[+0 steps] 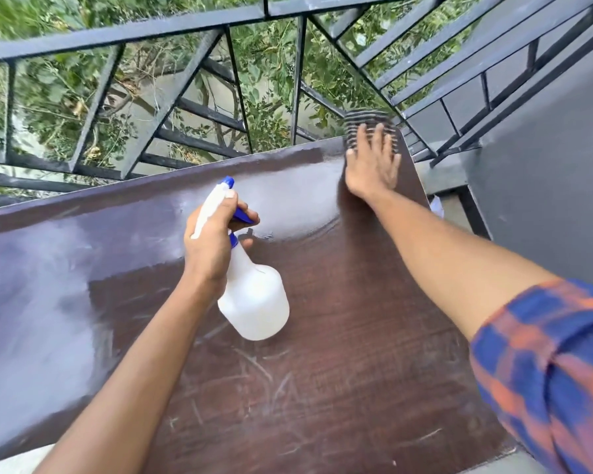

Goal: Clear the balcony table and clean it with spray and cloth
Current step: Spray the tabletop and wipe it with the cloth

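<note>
Left hand (213,241) grips the white, blue-triggered bottle (254,295) by the neck above mid-worktop (356,354), fingers (245,215) curled on the trigger. Right hand (372,165) presses spread fingers flat on the striped cloth (365,119) at the far right corner. Worktop dark brown, scratched, pale film at left; black railing (172,29) and leaves beyond.

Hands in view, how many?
2. The left hand grips the spray bottle above the middle of the table; the right hand lies flat on a striped cloth at the table's far right corner.
</note>
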